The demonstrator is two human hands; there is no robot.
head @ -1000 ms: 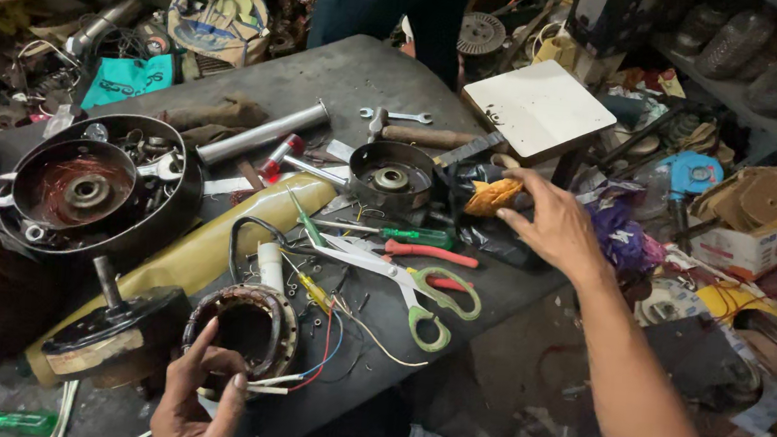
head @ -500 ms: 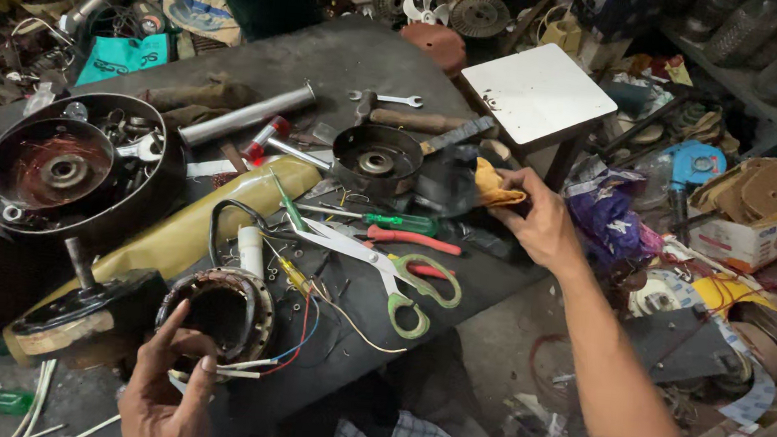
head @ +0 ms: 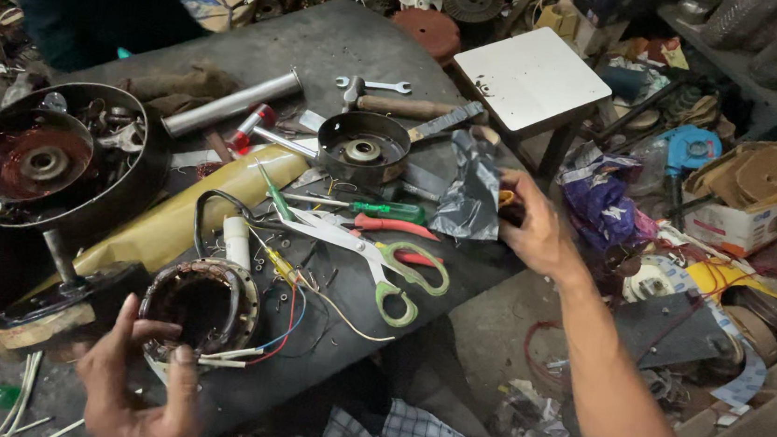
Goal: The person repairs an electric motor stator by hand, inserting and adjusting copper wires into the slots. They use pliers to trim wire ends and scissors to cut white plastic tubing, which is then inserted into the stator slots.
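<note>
My left hand (head: 135,384) was closed around the motor stator (head: 200,307) at the 7 o'clock corner of the workbench (head: 347,46). My right hand (head: 537,232) pinched a grey plastic bag (head: 472,193) at 3 o'clock, just beside the green-handled scissors (head: 384,265)

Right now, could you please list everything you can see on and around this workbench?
Motor stator: one, copper-wound, near edge, coloured wires trailing.
Scissors: one, green-handled, bench middle.
Screwdriver: one, green-handled, above the scissors.
Round housing: one, dark, bench middle.
Fan motor casing: one, black with reddish windings, left.
Metal tube: one, silver, far side.
Spanner: one, silver, far side.
White board: one, right of bench.
Cardboard box: one, right.
Foil scrap: one, grey, bench's right edge.
Left hand: grips the stator.
Right hand: pinches the foil scrap.
</note>
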